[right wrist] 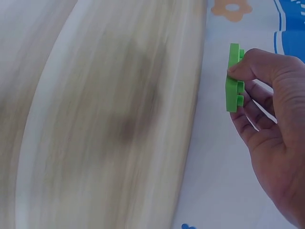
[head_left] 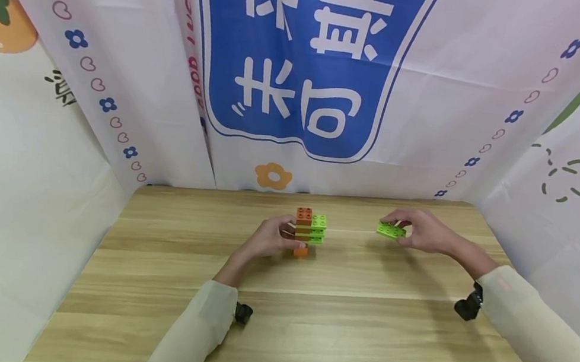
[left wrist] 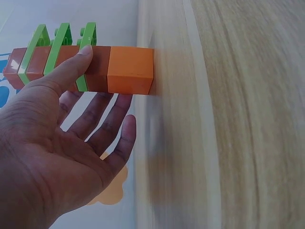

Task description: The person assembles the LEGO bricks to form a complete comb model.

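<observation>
A tower of building blocks (head_left: 304,215) stands upright on the table, with an orange block (left wrist: 131,70) at its foot and brown blocks above. Between the brown blocks sit several flat green plates (left wrist: 57,47), which jut out to the right in the head view. My left hand (head_left: 270,237) holds the tower from its left side, thumb on the near face and fingers behind. Off to the right, my right hand (head_left: 424,231) pinches a loose flat green plate (head_left: 391,231) above the table, its studs facing up. In the right wrist view the thumb covers part of this plate (right wrist: 231,98).
The wooden table (head_left: 337,330) ends at the back against a printed cloth (head_left: 424,130) with a blue panel. White cloth walls (head_left: 573,237) rise at both sides. A small black camera (head_left: 469,303) hangs at the right wrist, another black camera (head_left: 243,313) at the left.
</observation>
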The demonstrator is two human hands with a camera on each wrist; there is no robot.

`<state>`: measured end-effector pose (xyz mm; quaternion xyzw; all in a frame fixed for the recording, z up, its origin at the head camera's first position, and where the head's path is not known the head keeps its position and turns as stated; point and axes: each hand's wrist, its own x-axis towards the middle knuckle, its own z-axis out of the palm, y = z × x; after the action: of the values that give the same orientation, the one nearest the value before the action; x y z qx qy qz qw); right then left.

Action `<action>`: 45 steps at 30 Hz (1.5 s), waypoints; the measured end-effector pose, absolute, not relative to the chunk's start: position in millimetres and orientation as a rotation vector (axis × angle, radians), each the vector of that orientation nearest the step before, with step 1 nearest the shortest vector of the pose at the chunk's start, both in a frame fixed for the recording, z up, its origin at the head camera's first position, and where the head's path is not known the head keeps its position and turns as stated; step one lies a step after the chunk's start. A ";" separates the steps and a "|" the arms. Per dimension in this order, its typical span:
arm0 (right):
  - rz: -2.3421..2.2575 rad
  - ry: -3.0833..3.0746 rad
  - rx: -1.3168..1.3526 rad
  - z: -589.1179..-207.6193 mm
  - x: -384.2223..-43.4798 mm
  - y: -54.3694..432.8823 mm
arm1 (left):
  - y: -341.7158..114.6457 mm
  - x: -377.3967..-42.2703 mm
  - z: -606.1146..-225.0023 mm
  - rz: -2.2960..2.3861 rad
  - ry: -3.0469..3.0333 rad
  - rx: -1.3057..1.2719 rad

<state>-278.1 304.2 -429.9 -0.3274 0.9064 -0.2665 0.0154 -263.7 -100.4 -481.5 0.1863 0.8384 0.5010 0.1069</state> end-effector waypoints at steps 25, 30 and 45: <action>-0.894 2.749 -1.228 -403.9 -271.3 262.9 | -99.2 -264.2 -482.3 1.473 2.474 0.543; -0.902 2.743 -1.263 -397.1 -267.9 251.0 | -99.1 -263.4 -481.1 1.477 2.474 0.544; -0.940 2.690 -1.389 -378.8 -265.3 215.4 | -98.1 -263.0 -477.3 1.469 2.471 0.529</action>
<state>-265.3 215.4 -378.8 -0.4381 0.8485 -0.2966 -0.0142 -263.0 -98.1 -477.3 0.1800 0.8403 0.4995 0.1091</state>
